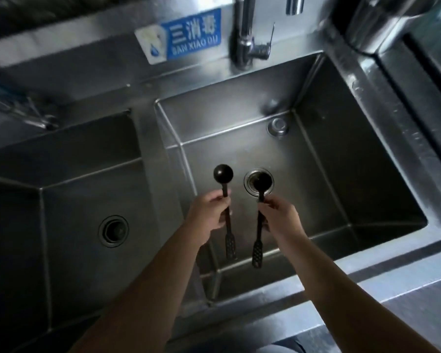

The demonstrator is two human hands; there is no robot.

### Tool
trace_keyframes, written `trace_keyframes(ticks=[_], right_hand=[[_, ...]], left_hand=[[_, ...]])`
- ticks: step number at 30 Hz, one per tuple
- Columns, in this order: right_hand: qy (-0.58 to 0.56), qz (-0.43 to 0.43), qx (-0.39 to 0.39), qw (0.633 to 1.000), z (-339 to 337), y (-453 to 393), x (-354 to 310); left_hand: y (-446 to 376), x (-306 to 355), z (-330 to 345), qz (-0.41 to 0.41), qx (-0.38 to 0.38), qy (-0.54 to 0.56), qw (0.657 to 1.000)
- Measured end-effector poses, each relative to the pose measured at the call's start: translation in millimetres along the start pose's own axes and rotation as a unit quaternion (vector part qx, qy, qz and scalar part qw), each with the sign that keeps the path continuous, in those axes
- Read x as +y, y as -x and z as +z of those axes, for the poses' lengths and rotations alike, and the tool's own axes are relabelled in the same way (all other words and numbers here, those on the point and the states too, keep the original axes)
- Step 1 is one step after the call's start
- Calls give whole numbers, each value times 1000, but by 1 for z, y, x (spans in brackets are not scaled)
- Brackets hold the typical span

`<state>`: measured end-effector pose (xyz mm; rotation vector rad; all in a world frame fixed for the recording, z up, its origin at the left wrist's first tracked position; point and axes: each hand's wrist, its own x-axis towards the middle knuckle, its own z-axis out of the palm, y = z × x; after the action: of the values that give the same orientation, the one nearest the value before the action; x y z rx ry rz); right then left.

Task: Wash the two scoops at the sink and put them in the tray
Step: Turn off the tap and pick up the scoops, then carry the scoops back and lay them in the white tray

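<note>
Two black long-handled scoops are held over the right steel sink basin (341, 189). My left hand (209, 215) grips the left scoop (45, 173) by its handle, round bowl pointing away, perforated handle end hanging toward me. My right hand (281, 216) grips the right scoop (261, 184) the same way, its bowl above the basin's drain (250, 178). The scoops are parallel and apart. No water runs from the faucet (245, 34) at the back. No tray can be made out for certain.
A second basin (61, 225) with its own drain (113, 231) lies to the left, past a steel divider. A blue label (189, 34) is on the backsplash. A steel container (377, 24) stands at the back right on the counter.
</note>
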<state>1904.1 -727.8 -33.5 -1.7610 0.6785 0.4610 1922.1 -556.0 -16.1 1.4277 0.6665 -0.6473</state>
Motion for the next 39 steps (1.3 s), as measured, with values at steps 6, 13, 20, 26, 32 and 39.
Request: trace_keyframes(ticks=[6,13,20,26,32,39], right_hand=[[-97,-13,-67,993,13,82,-30],[-150,-64,-90,983,44,159,-43],[-194,-94,13,976,72,259,-9],[-275,-89,109,951,83,343,44],[-370,-109,215,897,63,427,101],[-437,-84,388,807,47,541,185]], left_hand=[[82,18,-39,35,-16,-30,999],[140,0,-76,95,-59,-80,991],[196,-33,-114,129,-138,-112,976],[250,-61,-110,125,-242,-171,947],[302,-98,-68,138,-347,-279,885],[391,-178,-6,132,-469,-386,784]])
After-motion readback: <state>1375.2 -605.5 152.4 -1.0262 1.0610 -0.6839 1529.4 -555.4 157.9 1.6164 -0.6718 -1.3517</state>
